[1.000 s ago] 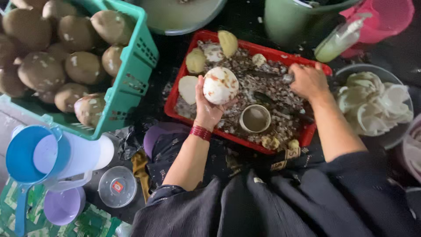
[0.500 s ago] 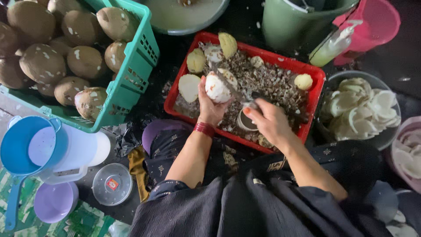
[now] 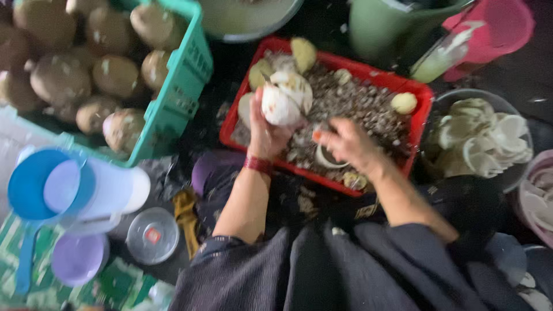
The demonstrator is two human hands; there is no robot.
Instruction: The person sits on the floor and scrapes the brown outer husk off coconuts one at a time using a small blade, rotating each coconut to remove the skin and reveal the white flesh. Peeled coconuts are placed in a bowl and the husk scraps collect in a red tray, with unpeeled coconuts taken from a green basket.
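left fingers (image 3: 266, 118) wrapped round peeled coconut (image 3: 280, 105) over red tray (image 3: 423, 98).

My left hand (image 3: 266, 133) gripped a peeled white coconut (image 3: 280, 105) above the red tray's (image 3: 423, 99) near-left edge. My right hand (image 3: 347, 144) hovered just beside it over the shavings (image 3: 360, 106), fingers curled; what they held was blurred.

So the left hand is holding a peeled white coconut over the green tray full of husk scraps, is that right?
Not quite: the tray is red, not green, as the head view shows. The left hand does hold the peeled white coconut over its husk scraps.
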